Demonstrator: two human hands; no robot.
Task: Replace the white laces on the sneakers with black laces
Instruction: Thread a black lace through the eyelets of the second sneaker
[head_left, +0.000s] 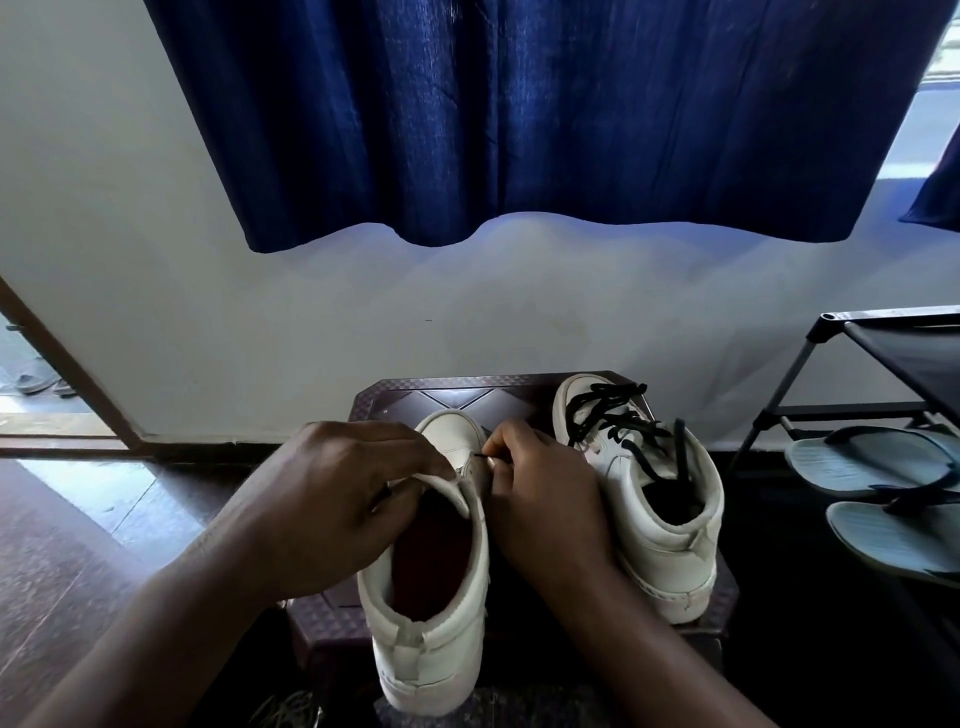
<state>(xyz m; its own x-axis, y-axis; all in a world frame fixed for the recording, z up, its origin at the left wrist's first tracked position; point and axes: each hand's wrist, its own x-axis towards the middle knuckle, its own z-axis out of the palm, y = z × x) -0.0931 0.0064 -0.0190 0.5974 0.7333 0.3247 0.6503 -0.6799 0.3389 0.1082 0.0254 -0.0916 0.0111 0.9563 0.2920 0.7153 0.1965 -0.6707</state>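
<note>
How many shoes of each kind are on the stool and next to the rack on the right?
White sneakers: 2, the black-laced sneaker and the left sneaker.
Blue-grey sandals: 2, the far sandal and the near sandal.
Total: 4.

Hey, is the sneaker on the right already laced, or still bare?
Laced but untied. A black lace criss-crosses the front of the right sneaker, and its ends lie loose, one dropping into the opening.

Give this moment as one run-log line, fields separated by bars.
far sneaker: black-laced | left hand: holds near sneaker | right hand: pinches black lace
</note>
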